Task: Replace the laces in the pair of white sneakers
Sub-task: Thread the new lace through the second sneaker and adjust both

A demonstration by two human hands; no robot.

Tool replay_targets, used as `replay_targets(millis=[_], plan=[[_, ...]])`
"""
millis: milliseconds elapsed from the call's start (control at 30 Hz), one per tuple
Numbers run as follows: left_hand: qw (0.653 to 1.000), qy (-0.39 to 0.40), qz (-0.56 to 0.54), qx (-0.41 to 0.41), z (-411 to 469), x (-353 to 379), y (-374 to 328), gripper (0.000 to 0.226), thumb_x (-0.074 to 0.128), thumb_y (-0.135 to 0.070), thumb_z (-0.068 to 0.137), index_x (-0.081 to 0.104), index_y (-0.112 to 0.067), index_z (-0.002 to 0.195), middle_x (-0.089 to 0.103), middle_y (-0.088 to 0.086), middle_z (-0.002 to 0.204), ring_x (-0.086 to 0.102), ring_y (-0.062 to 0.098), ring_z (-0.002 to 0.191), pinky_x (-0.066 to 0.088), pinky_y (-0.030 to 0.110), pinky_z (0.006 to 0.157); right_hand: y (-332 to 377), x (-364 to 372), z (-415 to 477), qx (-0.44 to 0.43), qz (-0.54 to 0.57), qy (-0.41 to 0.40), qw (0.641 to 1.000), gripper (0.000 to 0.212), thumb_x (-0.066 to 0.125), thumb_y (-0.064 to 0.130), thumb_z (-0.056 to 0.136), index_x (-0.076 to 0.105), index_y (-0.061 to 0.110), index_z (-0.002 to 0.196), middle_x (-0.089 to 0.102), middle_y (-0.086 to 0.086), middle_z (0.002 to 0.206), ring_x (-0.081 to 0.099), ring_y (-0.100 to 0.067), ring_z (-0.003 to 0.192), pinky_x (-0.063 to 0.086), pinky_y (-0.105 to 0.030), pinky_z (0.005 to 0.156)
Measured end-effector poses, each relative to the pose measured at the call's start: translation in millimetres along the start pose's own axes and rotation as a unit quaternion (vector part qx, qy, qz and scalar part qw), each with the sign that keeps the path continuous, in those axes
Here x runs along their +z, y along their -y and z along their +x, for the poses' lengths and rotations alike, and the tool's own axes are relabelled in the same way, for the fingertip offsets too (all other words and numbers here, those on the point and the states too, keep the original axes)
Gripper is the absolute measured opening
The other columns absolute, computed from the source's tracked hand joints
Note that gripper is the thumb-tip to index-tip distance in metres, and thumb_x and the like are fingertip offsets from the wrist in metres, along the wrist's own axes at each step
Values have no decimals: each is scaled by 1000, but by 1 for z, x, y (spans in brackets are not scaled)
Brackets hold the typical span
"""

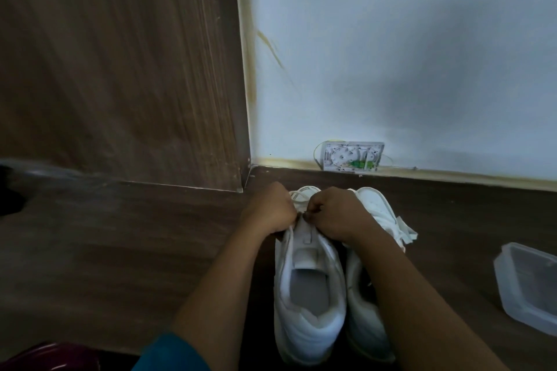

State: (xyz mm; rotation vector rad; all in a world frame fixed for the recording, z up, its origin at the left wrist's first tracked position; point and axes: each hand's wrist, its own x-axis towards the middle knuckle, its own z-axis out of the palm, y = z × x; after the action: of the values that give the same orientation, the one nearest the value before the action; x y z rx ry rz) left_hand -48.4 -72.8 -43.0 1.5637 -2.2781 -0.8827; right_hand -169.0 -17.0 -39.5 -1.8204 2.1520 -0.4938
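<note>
Working the lace point(302, 191) on the left sneaker point(307, 295)
Our left hand point(269, 209) and right hand point(337, 214) are both curled, pinching the lace just above the tongue. The right sneaker point(378, 209) sits alongside on the floor point(120, 250), under our right wrist.

Home room, wood floor point(90, 250) (dark), painted wall point(391, 54)
</note>
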Motion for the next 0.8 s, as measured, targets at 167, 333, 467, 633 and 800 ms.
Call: replay_targets(millis=[167,333,467,633,800], plan=[[997,24,-75,-20,2,1,9,25,63,4,72,57,-8,51,41,2,46,36,13,45,23,20,43,2,6,3,-9,-51,-7,999,22,56,16,85,72,5,96,68,-12,100,62,-26,98,45,-27,78],[990,46,-131,-22,4,1,13,11,64,6,72,71,3,80,60,10,67,50,18,63,36,24,59,5,10,4,-53,-93,-21,994,20,55,18,87,70,6,92,68,-11,97,61,-28,94,36,-27,70],[990,48,-133,-16,2,0,15,5,64,3,72,68,4,72,48,7,56,41,16,53,28,22,50,4,16,7,-39,-92,-39,994,18,57,17,85,72,9,91,69,-9,93,62,-27,92,44,-28,74],[974,85,-210,-30,-1,0,18,20,51,0,91,62,-2,74,58,18,69,57,25,53,47,25,42,2,21,11,-18,-60,-35,997,13,63,18,82,74,13,88,71,-8,92,64,-25,91,46,-27,76],[985,18,-174,0,1,11,19,33,50,8,89,58,-9,61,60,16,56,60,25,46,53,30,45,3,16,9,-20,-50,2,999,19,62,24,83,75,15,94,70,-7,100,63,-25,98,48,-27,83]])
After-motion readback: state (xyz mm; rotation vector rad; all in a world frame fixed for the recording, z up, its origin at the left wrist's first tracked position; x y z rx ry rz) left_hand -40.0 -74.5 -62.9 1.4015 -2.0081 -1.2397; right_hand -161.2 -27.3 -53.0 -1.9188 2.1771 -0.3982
